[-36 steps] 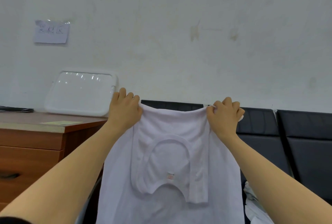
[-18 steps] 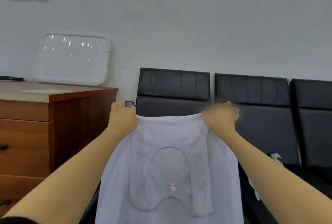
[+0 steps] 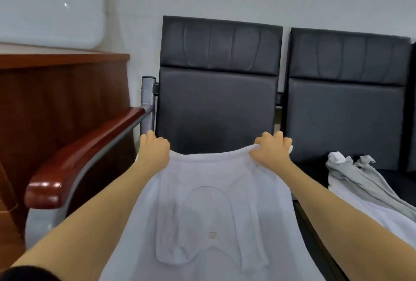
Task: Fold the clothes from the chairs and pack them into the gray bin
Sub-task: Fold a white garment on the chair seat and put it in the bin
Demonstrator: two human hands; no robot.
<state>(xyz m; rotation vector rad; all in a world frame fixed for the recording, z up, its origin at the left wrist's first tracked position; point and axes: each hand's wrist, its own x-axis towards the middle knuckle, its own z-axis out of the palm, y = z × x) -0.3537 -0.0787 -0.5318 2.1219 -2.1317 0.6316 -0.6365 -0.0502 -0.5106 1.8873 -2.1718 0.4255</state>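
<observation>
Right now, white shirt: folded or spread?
Partly folded. The white shirt hangs stretched between left hand and right hand, both gripping its top edge; sleeves lie folded inward over the body.

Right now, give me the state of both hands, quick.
Left hand: closed, gripping the far edge of the white cotton T-shirt.
Right hand: closed, gripping the same edge.

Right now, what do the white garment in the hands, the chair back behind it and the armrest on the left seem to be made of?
White garment: soft knit cloth, probably cotton; matte, it sags and folds between the grips.
Chair back: black leather or faux leather, I can't tell which; faint sheen, stitched panels.
Armrest: glossy reddish varnished wood, with bright highlights, on a gray metal-looking frame.
</observation>
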